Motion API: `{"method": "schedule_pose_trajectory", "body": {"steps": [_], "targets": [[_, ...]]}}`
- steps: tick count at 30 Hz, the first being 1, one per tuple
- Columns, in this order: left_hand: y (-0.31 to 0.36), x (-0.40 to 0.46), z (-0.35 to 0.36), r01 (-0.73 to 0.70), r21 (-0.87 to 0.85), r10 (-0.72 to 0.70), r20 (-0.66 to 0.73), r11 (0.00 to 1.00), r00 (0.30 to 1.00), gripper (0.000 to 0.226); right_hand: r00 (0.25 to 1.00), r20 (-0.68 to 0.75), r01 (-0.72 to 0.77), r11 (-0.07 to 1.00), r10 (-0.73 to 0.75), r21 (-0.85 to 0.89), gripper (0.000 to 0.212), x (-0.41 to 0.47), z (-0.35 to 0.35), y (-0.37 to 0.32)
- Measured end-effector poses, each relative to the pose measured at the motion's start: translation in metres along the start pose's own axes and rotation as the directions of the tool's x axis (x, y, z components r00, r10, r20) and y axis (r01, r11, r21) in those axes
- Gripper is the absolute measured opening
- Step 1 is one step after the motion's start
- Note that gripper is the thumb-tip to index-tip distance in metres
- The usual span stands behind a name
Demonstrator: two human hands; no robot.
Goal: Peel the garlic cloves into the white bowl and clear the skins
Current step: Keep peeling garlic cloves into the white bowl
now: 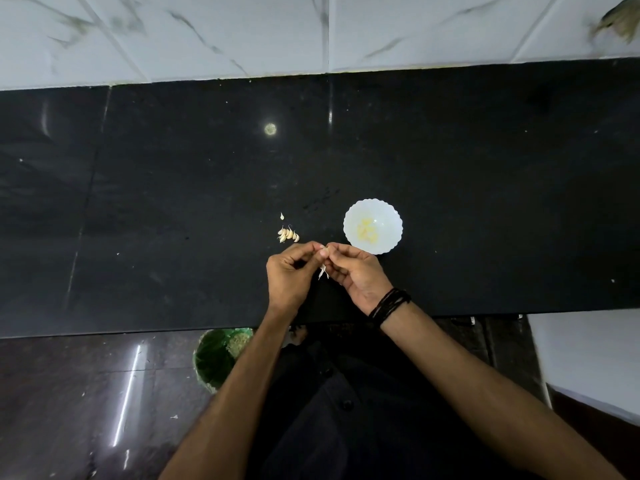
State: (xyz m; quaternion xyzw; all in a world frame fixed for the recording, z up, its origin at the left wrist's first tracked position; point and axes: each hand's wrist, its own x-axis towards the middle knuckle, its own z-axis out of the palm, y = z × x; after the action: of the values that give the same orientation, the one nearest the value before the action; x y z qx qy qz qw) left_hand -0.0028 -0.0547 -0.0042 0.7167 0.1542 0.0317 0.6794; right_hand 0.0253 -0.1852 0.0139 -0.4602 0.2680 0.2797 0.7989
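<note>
garlic clove (324,251) pinched between both hands' fingers (313,247), skin dangling below

A black polished worktop (485,168) runs beneath a white marbled tile wall (242,29). Below the worktop's near edge, a green bin (211,362) stands on the dark glossy floor (69,393).

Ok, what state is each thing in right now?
Left hand: pinching the garlic clove.
Right hand: pinching the same clove.
Held garlic clove: part-peeled, skin dangling.
Scalloped white bowl: upright, peeled yellowish cloves inside.
Pile of unpeeled cloves: on the black counter.
Green bin: open, on the floor.
</note>
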Motion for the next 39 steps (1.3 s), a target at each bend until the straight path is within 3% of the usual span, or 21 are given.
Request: {"method": "schedule_pose_trajectory", "body": {"steps": [9, 13, 20, 24, 39], "targets": [[-0.003, 0.002, 0.003, -0.063, 0.145, 0.059, 0.030, 0.987, 0.998, 0.007, 1.000, -0.009, -0.001, 0.998, 0.002, 0.068, 0.013, -0.003, 0.001, 0.003], [-0.006, 0.006, -0.002, -0.006, 0.177, -0.011, 0.099, 0.984, 0.995, 0.013, 1.000, -0.006, 0.009, 0.997, -0.009, 0.071, 0.013, -0.003, 0.004, 0.005], [0.004, 0.006, -0.003, 0.178, -0.047, -0.167, 0.183, 0.983, 0.969, 0.012, 0.977, 0.061, 0.209, 0.972, -0.203, -0.107, 0.020, -0.007, 0.002, 0.012], [0.009, 0.004, 0.001, 0.248, -0.108, -0.221, 0.212, 0.963, 0.952, 0.013, 0.976, 0.016, 0.216, 0.971, -0.216, -0.106, 0.012, -0.007, 0.003, 0.012], [0.012, 0.006, -0.001, 0.267, -0.084, -0.247, 0.200, 0.960, 0.948, 0.015, 0.887, -0.097, 0.410, 0.866, -0.452, -0.286, 0.014, -0.003, -0.002, 0.017]]}}
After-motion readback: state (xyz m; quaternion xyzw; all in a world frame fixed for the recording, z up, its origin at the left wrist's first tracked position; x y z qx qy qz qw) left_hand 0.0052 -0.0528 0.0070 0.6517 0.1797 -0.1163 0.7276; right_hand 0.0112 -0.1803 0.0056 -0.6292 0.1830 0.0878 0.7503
